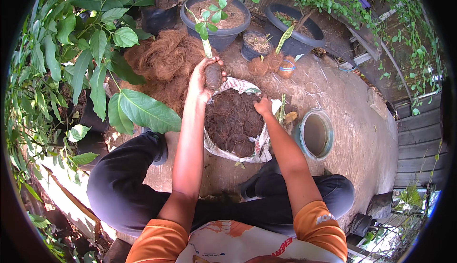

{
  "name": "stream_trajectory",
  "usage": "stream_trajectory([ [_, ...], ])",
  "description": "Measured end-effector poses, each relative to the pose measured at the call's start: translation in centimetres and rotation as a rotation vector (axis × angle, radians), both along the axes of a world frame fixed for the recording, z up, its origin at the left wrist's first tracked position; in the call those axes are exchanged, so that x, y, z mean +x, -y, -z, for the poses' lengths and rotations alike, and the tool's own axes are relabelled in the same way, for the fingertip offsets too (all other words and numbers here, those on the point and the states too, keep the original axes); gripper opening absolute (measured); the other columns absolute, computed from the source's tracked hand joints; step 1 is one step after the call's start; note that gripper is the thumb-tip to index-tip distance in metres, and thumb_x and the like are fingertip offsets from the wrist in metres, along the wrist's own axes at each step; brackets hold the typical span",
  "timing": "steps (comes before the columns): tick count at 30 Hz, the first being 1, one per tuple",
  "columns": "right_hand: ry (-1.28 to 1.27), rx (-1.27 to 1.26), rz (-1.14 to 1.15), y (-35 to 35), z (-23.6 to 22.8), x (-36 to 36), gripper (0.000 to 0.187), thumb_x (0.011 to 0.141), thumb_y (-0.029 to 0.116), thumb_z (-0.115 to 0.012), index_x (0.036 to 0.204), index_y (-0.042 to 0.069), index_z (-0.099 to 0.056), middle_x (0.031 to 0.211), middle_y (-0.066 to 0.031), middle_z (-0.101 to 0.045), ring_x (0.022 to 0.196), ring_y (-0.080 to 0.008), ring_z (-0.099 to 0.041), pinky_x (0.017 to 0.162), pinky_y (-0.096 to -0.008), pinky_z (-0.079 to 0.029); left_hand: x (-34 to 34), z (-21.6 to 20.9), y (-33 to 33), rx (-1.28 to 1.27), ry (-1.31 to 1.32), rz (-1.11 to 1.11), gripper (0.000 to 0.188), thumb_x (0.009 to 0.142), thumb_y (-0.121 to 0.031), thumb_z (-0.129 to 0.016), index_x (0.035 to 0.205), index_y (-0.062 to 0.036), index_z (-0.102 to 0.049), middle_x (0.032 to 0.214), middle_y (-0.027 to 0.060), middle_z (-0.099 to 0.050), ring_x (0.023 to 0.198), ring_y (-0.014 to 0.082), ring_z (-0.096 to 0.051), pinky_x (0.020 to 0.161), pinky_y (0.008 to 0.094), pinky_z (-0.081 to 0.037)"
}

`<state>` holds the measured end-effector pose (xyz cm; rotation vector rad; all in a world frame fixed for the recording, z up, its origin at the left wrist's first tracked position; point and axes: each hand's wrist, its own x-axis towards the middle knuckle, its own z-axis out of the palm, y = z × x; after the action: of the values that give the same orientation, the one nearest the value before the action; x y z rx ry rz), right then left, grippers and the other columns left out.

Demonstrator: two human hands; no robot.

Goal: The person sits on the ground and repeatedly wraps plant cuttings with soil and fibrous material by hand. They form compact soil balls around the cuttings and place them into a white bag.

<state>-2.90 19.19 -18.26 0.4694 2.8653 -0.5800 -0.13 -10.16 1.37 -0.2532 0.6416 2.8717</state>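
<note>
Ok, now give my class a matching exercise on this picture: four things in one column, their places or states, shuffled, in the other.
Things
1. Left hand
2. Right hand
3. Fibre heap
4. Bucket

Places or states
A. Contains murky liquid
B. Holds a dark ball, a leaf rising above it
C. Loose and reddish-brown
D. At the right edge of the white sack

Pairs: 1-B, 2-D, 3-C, 4-A

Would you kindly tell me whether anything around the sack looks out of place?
Nothing looks seriously wrong. One small stray stands out: a dry, yellow-brown leaf lying loose on the ground, just right of the white sack, not gathered into any container.
</note>
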Motion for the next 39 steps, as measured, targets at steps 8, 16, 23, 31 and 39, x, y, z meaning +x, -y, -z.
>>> stream_trajectory([
  [8, 0.094, 0.047, -0.096, 1.4, 0.1, 0.3, 0.073, 0.076, 0.039, -0.070, 0.141, 0.019, -0.044, 0.137, -0.0221, -0.045, 0.128, -0.0427, -0.039, 0.107, -0.0460, -0.035, -0.6, 1.7, 0.0, 0.016, 0.042, -0.011, 0.020, 0.092, -0.023, -0.053, 0.102, -0.0062, -0.057, 0.088, 0.0064, -0.062, 0.070, 0.0229, -0.060, 0.061, 0.0351, -0.051],
  [16, -0.167, 0.101, -0.157, 0.7, 0.5, 0.9, 0.044, 0.071, 0.030, -0.078, 0.110, 0.015, -0.066, 0.124, -0.0243, -0.049, 0.115, -0.0422, -0.045, 0.102, -0.0472, -0.037, -0.9, 2.4, -0.7, 0.013, 0.066, -0.025, 0.019, 0.092, -0.023, -0.053, 0.100, -0.0068, -0.056, 0.089, 0.0062, -0.061, 0.070, 0.0231, -0.058, 0.062, 0.0353, -0.050],
  [23, -0.302, 0.040, -0.214, 1.4, 0.0, 2.0, 0.034, 0.070, 0.022, -0.078, 0.099, 0.007, -0.068, 0.116, -0.0217, -0.057, 0.112, -0.0382, -0.050, 0.098, -0.0449, -0.041, -0.8, 2.6, -0.9, -0.002, 0.102, -0.027, 0.018, 0.092, -0.024, -0.051, 0.099, -0.0077, -0.055, 0.087, 0.0051, -0.059, 0.070, 0.0222, -0.055, 0.063, 0.0334, -0.047],
  [31, 0.028, -0.096, -0.230, 1.1, -1.4, 0.4, 0.055, 0.070, 0.026, -0.077, 0.117, 0.005, -0.057, 0.123, -0.0179, -0.059, 0.122, -0.0370, -0.048, 0.101, -0.0436, -0.041, -0.7, 2.3, -0.5, -0.014, 0.131, -0.045, 0.018, 0.094, -0.024, -0.049, 0.099, -0.0079, -0.055, 0.087, 0.0055, -0.059, 0.070, 0.0227, -0.056, 0.063, 0.0334, -0.048],
  [39, 0.077, 0.148, -0.334, -0.3, 0.1, -0.2, 0.075, 0.070, 0.034, -0.076, 0.132, 0.003, -0.049, 0.129, -0.0208, -0.056, 0.131, -0.0385, -0.039, 0.112, -0.0448, -0.029, -1.0, 2.5, -1.3, -0.013, 0.119, -0.012, 0.021, 0.095, -0.026, -0.047, 0.101, -0.0080, -0.055, 0.089, 0.0056, -0.060, 0.072, 0.0227, -0.056, 0.065, 0.0343, -0.048],
])
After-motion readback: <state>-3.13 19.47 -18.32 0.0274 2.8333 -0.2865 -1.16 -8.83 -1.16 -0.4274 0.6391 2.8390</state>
